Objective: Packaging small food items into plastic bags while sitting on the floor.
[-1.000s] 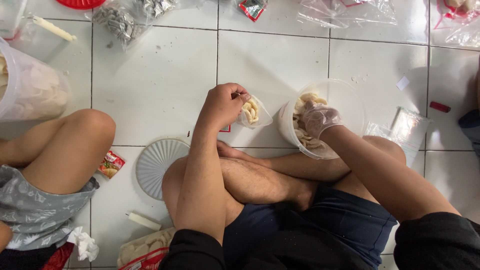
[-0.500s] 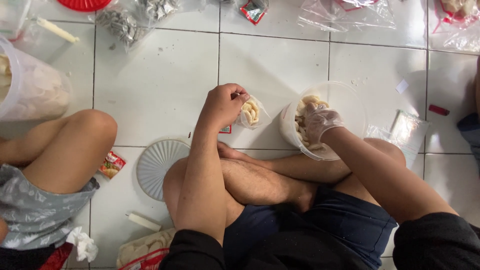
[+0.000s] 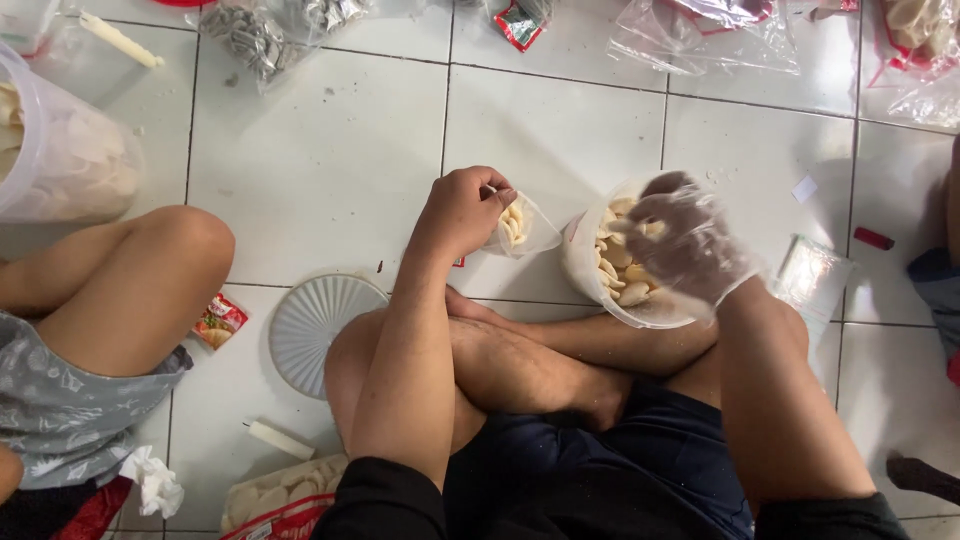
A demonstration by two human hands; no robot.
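Observation:
I sit cross-legged on a white tiled floor. My left hand (image 3: pixel 462 212) grips the mouth of a small clear plastic bag (image 3: pixel 520 228) partly filled with pale crackers. My right hand (image 3: pixel 685 245), in a thin clear plastic glove, hovers over a round translucent tub (image 3: pixel 585 270) of the same pale crackers, fingers curled above them. The tub stands on the floor just right of the small bag, in front of my crossed legs. Whether the gloved fingers hold crackers is blurred.
A white ribbed lid (image 3: pixel 310 330) lies by my left knee. Another person's bent leg (image 3: pixel 120 290) is at the left, near a large cracker tub (image 3: pixel 60 160). Plastic bags (image 3: pixel 700 35) line the far floor. A candle stick (image 3: pixel 280 440) and small red sachet (image 3: pixel 220 320) lie nearby.
My gloved right hand has lifted out of the tub and spread above the crackers. The left hand still holds the small bag in the same place.

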